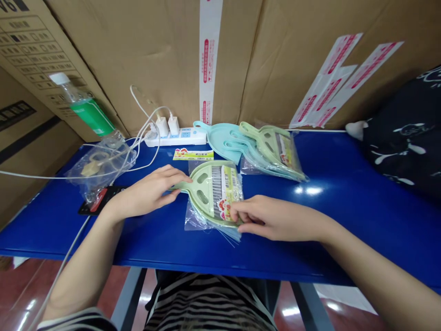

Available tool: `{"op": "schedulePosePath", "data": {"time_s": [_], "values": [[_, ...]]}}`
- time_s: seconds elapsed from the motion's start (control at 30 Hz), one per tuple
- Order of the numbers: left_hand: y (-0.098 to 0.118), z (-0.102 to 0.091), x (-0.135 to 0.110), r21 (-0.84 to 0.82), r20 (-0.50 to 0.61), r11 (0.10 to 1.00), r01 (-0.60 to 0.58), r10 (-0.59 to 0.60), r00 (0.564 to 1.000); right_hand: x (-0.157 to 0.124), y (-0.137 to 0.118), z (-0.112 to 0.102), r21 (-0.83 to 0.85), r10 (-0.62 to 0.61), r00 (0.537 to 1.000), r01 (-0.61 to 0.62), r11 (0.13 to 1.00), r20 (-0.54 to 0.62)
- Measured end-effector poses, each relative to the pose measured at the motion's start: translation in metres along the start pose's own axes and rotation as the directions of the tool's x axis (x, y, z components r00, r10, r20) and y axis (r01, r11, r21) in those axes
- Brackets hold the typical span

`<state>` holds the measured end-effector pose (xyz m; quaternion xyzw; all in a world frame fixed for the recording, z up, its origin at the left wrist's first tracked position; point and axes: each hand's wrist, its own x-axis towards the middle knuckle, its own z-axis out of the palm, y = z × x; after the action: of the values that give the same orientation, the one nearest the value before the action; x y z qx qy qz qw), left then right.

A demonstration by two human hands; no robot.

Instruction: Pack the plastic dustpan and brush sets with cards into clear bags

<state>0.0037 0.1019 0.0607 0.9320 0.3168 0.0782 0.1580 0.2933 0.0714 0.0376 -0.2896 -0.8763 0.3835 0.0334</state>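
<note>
A light green dustpan lies on the blue table, with a grey-bristled brush and a printed label card set in it. My left hand is closed around the handle end. With bent fingers, my right hand pinches the dustpan's right front edge, near the card's lower corner. Clear plastic bags lie beneath the dustpan, and thin pale blue bristles stick out at its front. Behind it, another printed card lies flat.
Blue dustpans and a bagged green set lie at the back. A power strip with chargers and white cables stands left of them. At left are a bottle, a bag holding a tape roll and a phone. Cardboard boxes wall the back.
</note>
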Motion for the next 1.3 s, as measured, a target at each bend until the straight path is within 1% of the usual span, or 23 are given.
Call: {"op": "schedulePosePath", "data": {"time_s": [0.07,0.13,0.23,0.3,0.37,0.43,0.5,0.57,0.63,0.7,0.8,0.93,1.03,1.1,1.2,1.3], "values": [[-0.002,-0.002,-0.001,-0.003,-0.005,1.0,0.0,0.0,1.0,0.001,-0.001,0.001,0.015,-0.027,0.999,0.027,1.0,-0.026],[-0.004,-0.003,-0.002,-0.012,-0.001,1.0,0.012,-0.012,1.0,0.001,-0.002,0.002,-0.016,-0.013,0.997,0.012,1.0,-0.074],[-0.007,-0.005,-0.005,-0.026,0.019,0.999,0.032,-0.032,0.999,-0.003,-0.002,0.002,-0.097,0.1,0.984,-0.115,0.989,-0.147],[-0.008,-0.007,-0.007,-0.023,0.039,0.998,0.052,-0.051,0.998,-0.011,0.001,0.0,-0.165,0.186,0.969,-0.212,0.963,-0.16],[-0.008,-0.007,-0.008,-0.005,0.06,0.997,0.078,-0.077,0.995,-0.02,0.005,-0.005,-0.239,0.233,0.962,-0.262,0.935,-0.142],[-0.007,-0.007,-0.008,0.03,0.068,0.993,0.113,-0.115,0.991,-0.026,0.008,-0.01,-0.264,0.243,0.958,-0.275,0.924,-0.15],[-0.005,-0.006,-0.007,0.058,0.056,0.987,0.147,-0.151,0.987,-0.025,0.009,-0.01,-0.21,0.243,0.942,-0.292,0.933,-0.23],[-0.003,-0.003,-0.005,0.063,0.032,0.984,0.164,-0.167,0.985,-0.017,0.008,-0.006,-0.115,0.243,0.904,-0.299,0.947,-0.351],[-0.002,0.001,-0.003,0.052,-0.003,0.987,0.15,-0.15,0.989,-0.005,0.006,0.003,-0.051,0.229,0.867,-0.28,0.959,-0.442],[-0.002,0.004,-0.001,0.049,-0.042,0.99,0.131,-0.129,0.991,0.006,0.005,0.013,-0.054,0.198,0.851,-0.256,0.965,-0.487],[-0.002,0.006,-0.001,0.049,-0.066,0.991,0.125,-0.122,0.99,0.012,0.006,0.021,-0.118,0.176,0.853,-0.265,0.957,-0.491],[-0.004,0.005,-0.001,0.039,-0.043,0.991,0.127,-0.125,0.991,0.005,0.011,0.014,-0.232,0.171,0.861,-0.313,0.921,-0.479],[-0.006,0.005,-0.001,0.037,-0.04,0.991,0.129,-0.128,0.991,-0.001,0.016,0.007,-0.376,0.085,0.845,-0.322,0.869,-0.528],[-0.007,0.005,-0.001,0.036,-0.041,0.992,0.12,-0.118,0.992,-0.001,0.019,0.006,-0.447,0.025,0.841,-0.312,0.838,-0.54],[-0.007,0.005,-0.001,0.038,-0.043,0.994,0.102,-0.1,0.994,0.002,0.02,0.006,-0.454,-0.012,0.846,-0.274,0.848,-0.533],[-0.006,0.005,0.0,0.032,-0.039,0.995,0.095,-0.094,0.995,0.004,0.018,0.006,-0.442,0.025,0.847,-0.301,0.845,-0.531]]}}
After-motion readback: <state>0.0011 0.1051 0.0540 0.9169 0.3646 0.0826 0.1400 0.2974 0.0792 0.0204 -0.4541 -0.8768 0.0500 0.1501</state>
